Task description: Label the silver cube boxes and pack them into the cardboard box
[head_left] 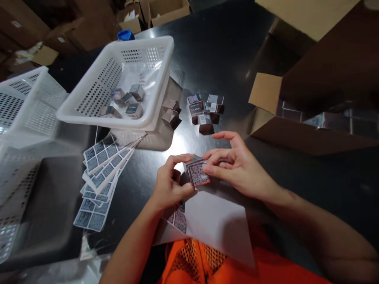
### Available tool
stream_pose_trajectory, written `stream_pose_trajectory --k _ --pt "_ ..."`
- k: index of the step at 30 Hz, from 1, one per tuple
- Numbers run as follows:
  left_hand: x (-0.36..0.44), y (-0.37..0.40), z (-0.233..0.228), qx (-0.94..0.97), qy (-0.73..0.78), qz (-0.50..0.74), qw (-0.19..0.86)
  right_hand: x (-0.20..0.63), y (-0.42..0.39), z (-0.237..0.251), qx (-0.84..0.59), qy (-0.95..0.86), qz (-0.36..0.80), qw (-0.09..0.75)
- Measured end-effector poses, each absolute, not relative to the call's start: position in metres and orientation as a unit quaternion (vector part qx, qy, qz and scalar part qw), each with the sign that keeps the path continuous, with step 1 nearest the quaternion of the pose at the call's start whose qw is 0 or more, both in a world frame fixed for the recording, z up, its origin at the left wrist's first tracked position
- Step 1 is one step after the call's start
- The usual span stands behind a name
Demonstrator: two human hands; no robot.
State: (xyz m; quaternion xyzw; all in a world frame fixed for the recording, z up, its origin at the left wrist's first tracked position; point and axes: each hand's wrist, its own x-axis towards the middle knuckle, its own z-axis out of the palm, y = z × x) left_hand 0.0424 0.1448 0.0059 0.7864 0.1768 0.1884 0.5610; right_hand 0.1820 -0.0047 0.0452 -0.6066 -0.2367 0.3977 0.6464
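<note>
My left hand (pixel 171 181) is closed around a small silver box (pixel 194 159), its index finger along the top and its thumb at the lower left. A label with dense print (pixel 198 174) covers the face turned towards me. At the right edge of that face, my right hand (pixel 233 167) has its thumb on the label and curled fingers behind, partly hidden; its index finger stretches away. Beneath the hands lies a white label sheet (pixel 219 215), with printed labels at its left end. Several similar boxes (pixel 204 112) stand just beyond.
A white perforated basket (pixel 162 59) at the left holds several small boxes. Fanned label sheets (pixel 100 185) lie in front of it, with another white basket (pixel 44 90) farther left. An open cardboard carton (pixel 266 94) containing boxes stands right. A blue tape roll (pixel 126 35) sits behind the basket.
</note>
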Motion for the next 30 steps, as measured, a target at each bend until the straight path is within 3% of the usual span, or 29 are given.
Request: stream_pose_trajectory --k 15,27,30 --pt "0.041 0.146 0.003 0.806 0.125 0.217 0.537 0.182 -0.004 0.046 -0.605 -0.225 0.400 0.651" --pt "0.040 0.146 -0.003 0.796 0.105 0.234 0.549 0.179 -0.002 0.039 -0.634 -0.221 0.338 0.659" --pt "0.038 0.149 -0.005 0.794 0.095 0.219 0.558 0.189 -0.002 0.033 -0.622 -0.231 0.378 0.645"
